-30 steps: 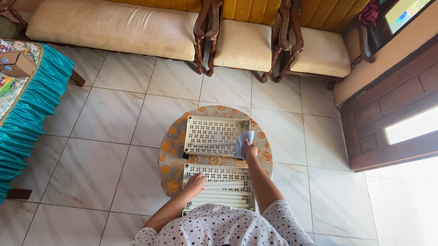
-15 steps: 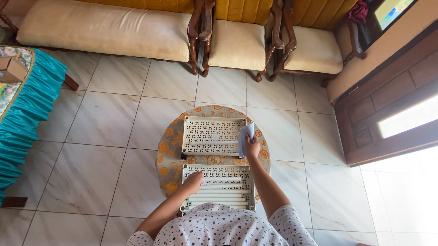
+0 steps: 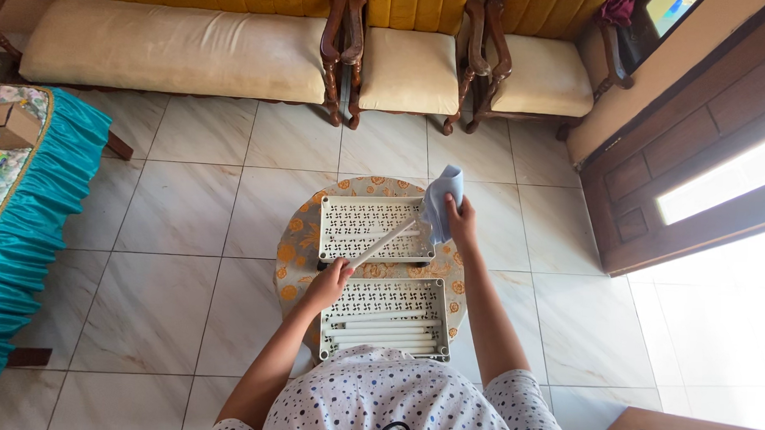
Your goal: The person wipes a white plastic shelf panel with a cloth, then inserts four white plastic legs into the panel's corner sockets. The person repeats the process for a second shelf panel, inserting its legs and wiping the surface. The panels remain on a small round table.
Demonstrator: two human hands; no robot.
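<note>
- L hand (image 3: 329, 283): fingers curled shut in a grip, forearm angled up from near-left, elbow bent.
- R hand (image 3: 461, 219): farther out, arm nearly straight, fingers pinched closed.
- Hands well apart.

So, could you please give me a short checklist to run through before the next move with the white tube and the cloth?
1. Left hand grips the lower end of the white tube: ok.
2. Right hand holds the blue cloth at the tube's upper end: ok.
3. Cloth wrapped fully around the tube: cannot tell.
4. Far perforated tray lies flat on the round patterned table: ok.
5. Near perforated tray holds the spare white tubes lying side by side: ok.
6. Tube is clean: cannot tell.
</note>
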